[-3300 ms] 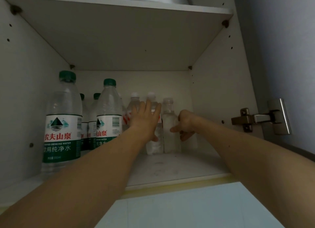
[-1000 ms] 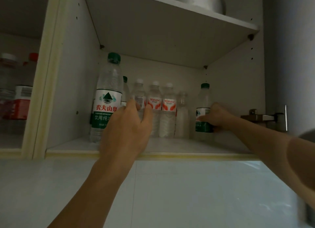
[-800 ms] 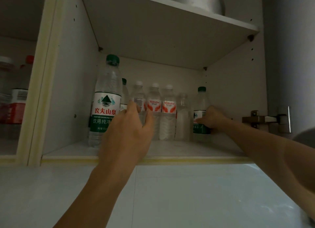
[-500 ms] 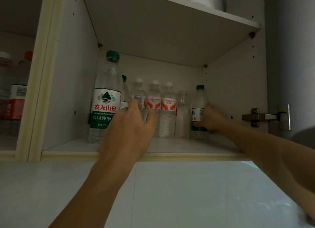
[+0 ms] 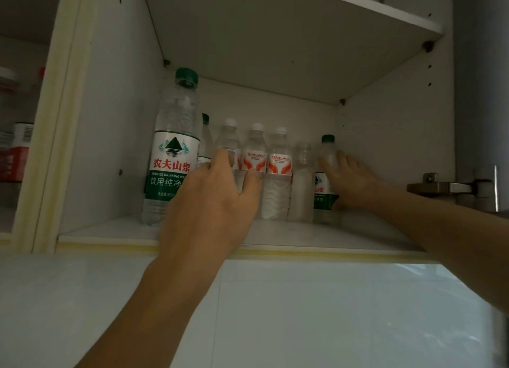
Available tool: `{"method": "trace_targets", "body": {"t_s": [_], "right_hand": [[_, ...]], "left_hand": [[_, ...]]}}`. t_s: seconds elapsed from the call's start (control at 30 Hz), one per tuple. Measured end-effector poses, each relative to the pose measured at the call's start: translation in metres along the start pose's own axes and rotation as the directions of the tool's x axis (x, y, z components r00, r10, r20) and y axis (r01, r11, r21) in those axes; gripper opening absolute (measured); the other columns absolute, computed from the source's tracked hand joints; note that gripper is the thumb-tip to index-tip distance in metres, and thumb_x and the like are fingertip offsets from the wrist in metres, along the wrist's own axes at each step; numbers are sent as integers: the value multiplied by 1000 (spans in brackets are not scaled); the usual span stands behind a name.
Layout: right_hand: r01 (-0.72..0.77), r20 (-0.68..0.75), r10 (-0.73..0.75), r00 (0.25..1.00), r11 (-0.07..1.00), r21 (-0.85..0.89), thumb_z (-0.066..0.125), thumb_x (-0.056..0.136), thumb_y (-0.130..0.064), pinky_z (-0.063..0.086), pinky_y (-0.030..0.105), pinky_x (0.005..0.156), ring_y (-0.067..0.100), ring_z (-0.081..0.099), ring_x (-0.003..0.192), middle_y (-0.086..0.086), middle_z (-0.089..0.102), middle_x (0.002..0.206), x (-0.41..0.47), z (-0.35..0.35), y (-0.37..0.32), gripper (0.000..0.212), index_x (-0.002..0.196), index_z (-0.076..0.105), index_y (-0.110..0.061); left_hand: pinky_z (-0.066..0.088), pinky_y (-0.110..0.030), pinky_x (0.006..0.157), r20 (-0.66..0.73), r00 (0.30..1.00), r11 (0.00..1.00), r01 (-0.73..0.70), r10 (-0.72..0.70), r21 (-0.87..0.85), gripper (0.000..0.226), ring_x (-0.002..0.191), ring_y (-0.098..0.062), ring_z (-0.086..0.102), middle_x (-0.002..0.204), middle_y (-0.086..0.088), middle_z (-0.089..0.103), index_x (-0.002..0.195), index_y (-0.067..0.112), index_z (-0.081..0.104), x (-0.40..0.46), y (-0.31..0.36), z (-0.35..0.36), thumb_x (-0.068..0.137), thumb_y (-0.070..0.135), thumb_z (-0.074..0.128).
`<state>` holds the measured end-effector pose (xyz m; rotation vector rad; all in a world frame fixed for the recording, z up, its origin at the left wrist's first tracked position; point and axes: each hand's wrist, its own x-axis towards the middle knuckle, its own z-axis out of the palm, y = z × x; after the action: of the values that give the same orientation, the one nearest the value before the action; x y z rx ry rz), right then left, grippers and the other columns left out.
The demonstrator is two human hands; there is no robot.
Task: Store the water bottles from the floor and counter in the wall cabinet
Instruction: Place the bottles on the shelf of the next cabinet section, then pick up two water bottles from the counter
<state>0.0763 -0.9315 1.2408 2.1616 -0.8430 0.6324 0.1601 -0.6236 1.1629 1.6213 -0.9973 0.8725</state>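
Bottles stand upright on the wall cabinet [image 5: 110, 119] shelf: big green-capped bottle [image 5: 172, 152] near left, three white-capped Wahaha bottles [image 5: 278, 174] along the back, unlabelled clear bottle [image 5: 302, 183], small green-capped bottle [image 5: 325, 180] rightmost.

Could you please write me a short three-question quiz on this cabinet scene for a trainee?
1. True or false: the right hand touches a green-capped bottle at the right end of the back row.
2. Multiple choice: the big green-label bottle stands A) lying on its side, B) upright at the left front of the shelf, C) on the upper shelf.
3. Fill in: the two red-and-white labelled bottles in the back row have caps of the colour ____.

Key:
1. True; the fingers lie spread against it, not curled round it.
2. B.
3. White.
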Motion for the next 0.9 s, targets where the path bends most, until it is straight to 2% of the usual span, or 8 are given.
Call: {"method": "trace_targets", "body": {"t_s": [0.13,0.27,0.4,0.47,0.53,0.63,0.77,0.9], "right_hand": [[10,-47,-14,999,997,-73,86,62,-62,41,47,110,38,38,135,25,29,149,8,7,-4,135,157,0,-18],[21,-53,-28,998,990,-137,81,61,-71,38,45,108,36,38,133,23,32,147,10,5,-2,134,157,3,-19],[23,-53,-30,998,991,-130,81,64,-67,37,47,110,38,37,135,25,30,149,4,4,0,131,157,4,-17],[23,-59,-28,998,996,-89,81,69,-62,40,48,109,37,39,133,24,32,148,-1,1,0,122,156,10,-15],[11,-70,-11,997,1000,-6,79,77,-54,42,49,106,36,42,131,22,37,146,-6,-6,-2,104,152,21,-13],[-26,-58,42,997,966,259,72,88,-41,42,50,106,39,43,130,21,40,145,-19,-28,-10,75,145,34,-10],[-34,-47,79,996,792,609,69,91,-27,39,50,111,40,37,136,20,35,151,-53,-62,-28,68,149,36,-9],[127,-267,85,960,717,685,65,92,-32,44,47,105,35,48,125,15,50,137,-112,-96,-48,50,136,54,-11]], "left_hand": [[49,-38,65,-32,999,999,-16,17,49,38,77,-17,57,81,0,61,108,27,48,-2,0,1,93,59,35],[53,-44,70,-9,1000,994,1,0,112,52,80,-21,58,86,-2,62,115,27,48,-2,2,-1,88,66,26],[51,-41,72,-28,1000,983,12,-7,184,45,87,-21,58,97,-1,63,122,26,46,-3,4,1,95,58,32],[48,-39,72,-34,999,980,10,-3,200,39,89,-21,57,99,-1,63,124,25,47,-3,4,2,99,53,38],[46,-37,71,-42,999,978,8,1,211,35,89,-22,56,99,-1,62,122,23,49,-3,3,2,101,49,42],[41,-34,66,-86,996,984,-17,32,177,26,85,-21,55,95,-1,59,113,21,52,-4,6,0,100,42,45],[46,-33,67,-129,982,988,-125,136,92,18,86,-19,54,97,1,56,104,18,56,-7,10,-6,97,33,48],[49,-33,78,-188,941,959,-279,281,38,22,96,-18,51,106,-7,54,105,8,60,-23,14,-15,93,25,53]]}}
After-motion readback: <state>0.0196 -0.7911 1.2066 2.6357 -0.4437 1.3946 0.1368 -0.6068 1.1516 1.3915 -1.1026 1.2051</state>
